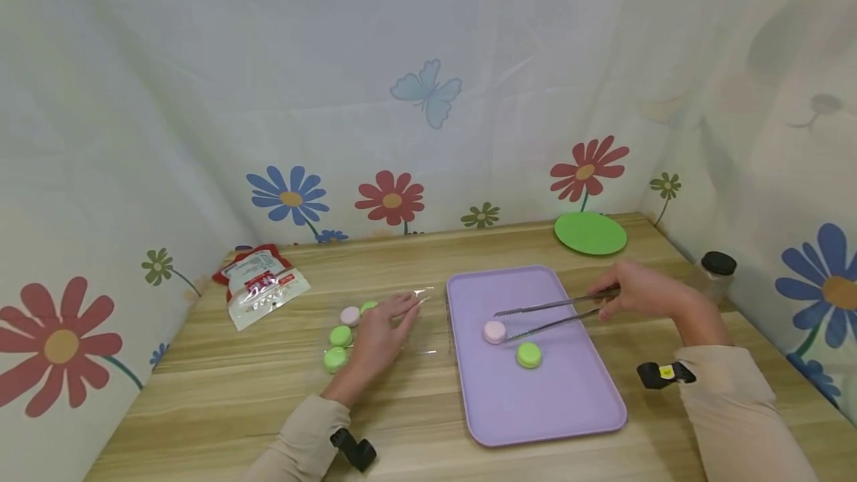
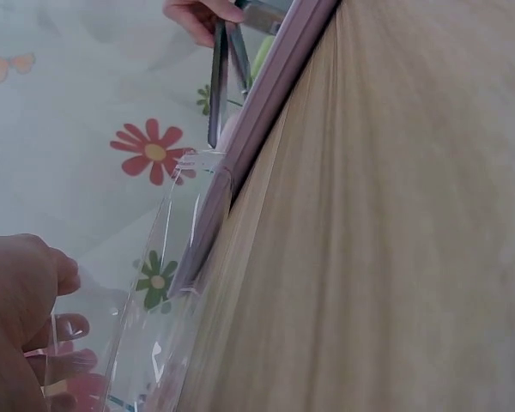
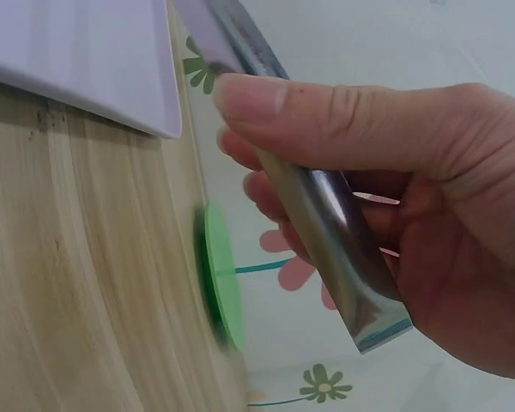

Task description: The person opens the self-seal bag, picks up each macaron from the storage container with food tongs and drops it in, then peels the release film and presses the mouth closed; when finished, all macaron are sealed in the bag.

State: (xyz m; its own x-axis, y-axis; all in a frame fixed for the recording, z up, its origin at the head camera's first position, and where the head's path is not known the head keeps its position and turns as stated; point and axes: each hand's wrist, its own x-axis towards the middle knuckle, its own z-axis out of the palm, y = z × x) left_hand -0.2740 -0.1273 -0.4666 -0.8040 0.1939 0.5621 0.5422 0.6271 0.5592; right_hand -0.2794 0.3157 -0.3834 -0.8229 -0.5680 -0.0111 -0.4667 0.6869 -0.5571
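Note:
My right hand (image 1: 639, 292) grips metal tongs (image 3: 326, 223), thumb on one side and fingers round the other. The tongs' two arms are spread over a lilac tray (image 1: 549, 400), their tips right by a pink macaron (image 1: 495, 332). A green macaron (image 1: 529, 355) lies on the tray just in front of it. My left hand (image 1: 380, 337) rests over a clear plastic package (image 2: 154, 326); its fingers (image 2: 64, 365) show through the plastic in the left wrist view. Beside that hand in the package are green macarons (image 1: 341, 335) and a pink one (image 1: 350, 316), partly covered by it.
A red and silver foil pouch (image 1: 261, 281) lies at the back left of the wooden table (image 1: 221, 400). At the back right lies a green plate (image 1: 591, 233). A jar with a black lid (image 1: 719, 264) stands behind my right wrist. Flower-printed curtains (image 1: 428, 155) enclose the table.

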